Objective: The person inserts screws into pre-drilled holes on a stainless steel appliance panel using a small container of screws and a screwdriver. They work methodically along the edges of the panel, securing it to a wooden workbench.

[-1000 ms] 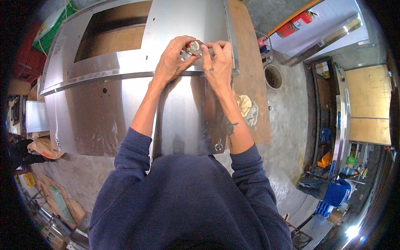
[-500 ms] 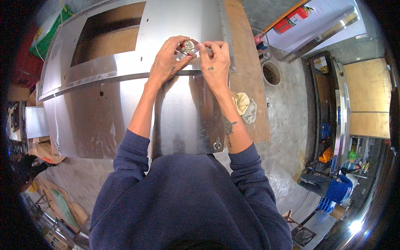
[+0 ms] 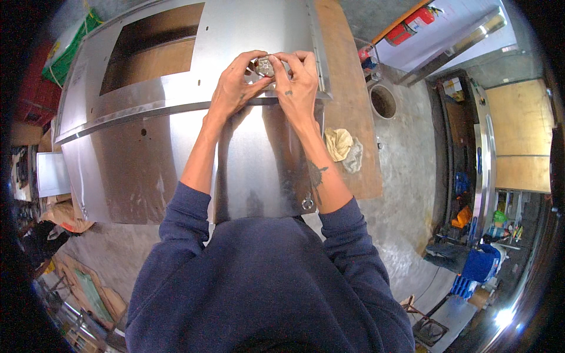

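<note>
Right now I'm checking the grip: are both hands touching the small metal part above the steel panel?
Touching. The head view shows the left hand and right hand pinching the small metal part between their fingertips.

Only one view here: everything's being seen from a head-worn fisheye, being pointed steeply down over the dark blue sweatshirt onto the steel sheet. Edges are being bent hard toward the rim, workshop floor being squeezed in at right.
</note>
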The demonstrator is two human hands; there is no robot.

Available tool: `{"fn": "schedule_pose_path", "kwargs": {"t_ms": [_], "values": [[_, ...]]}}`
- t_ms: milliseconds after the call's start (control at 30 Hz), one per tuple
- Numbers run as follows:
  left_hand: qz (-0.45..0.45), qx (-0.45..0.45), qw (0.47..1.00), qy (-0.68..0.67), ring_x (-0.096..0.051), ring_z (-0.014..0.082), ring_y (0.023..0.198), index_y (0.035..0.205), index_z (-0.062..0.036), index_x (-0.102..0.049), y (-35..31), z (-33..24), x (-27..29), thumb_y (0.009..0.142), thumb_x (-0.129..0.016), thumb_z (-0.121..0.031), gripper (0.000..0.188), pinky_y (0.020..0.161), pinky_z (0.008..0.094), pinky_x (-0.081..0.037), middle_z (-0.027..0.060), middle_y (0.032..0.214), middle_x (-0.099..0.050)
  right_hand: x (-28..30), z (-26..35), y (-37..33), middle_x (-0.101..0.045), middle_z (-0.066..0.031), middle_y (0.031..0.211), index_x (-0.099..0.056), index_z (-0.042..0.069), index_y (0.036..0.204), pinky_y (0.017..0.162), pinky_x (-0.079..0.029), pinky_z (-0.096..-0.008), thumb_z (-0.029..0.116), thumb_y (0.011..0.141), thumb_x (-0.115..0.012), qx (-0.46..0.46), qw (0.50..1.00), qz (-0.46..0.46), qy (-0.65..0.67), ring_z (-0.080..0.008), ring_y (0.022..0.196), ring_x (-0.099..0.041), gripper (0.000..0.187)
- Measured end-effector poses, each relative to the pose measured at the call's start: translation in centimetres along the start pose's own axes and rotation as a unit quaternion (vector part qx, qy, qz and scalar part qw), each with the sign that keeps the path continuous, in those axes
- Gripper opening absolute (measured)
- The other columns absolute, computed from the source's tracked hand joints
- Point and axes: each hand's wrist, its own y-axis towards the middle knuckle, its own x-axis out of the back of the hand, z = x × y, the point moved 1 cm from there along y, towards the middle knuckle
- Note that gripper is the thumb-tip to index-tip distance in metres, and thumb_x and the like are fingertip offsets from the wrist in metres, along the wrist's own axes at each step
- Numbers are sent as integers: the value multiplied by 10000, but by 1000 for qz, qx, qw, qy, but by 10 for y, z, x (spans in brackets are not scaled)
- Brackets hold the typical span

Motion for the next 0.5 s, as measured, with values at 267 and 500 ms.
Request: {"fn": "schedule_pose_path", "kwargs": {"t_ms": [267, 500], "values": [[-19, -44, 998, 37, -740, 218, 1000, 1335, -104, -708, -2, 7, -2, 846, -942, -236, 558, 864, 371, -649, 67, 1254, -764, 4, -12, -4, -597, -121, 1055, -803, 47, 1101, 738, -520, -361, 174, 1012, -793, 47, 998, -3, -44, -226, 875, -599, 156], [-6, -1, 999, 38, -746, 222, 994, 1333, -99, -708, 2, -4, -1, 849, -946, -263, 564, 845, 373, -652, 70, 1254, -766, 13, -5, -6, -626, -99, 1052, -787, 30, 1117, 702, -510, -337, 207, 1039, -780, -9, 1000, -19, -12, -176, 828, -582, 193]]}}
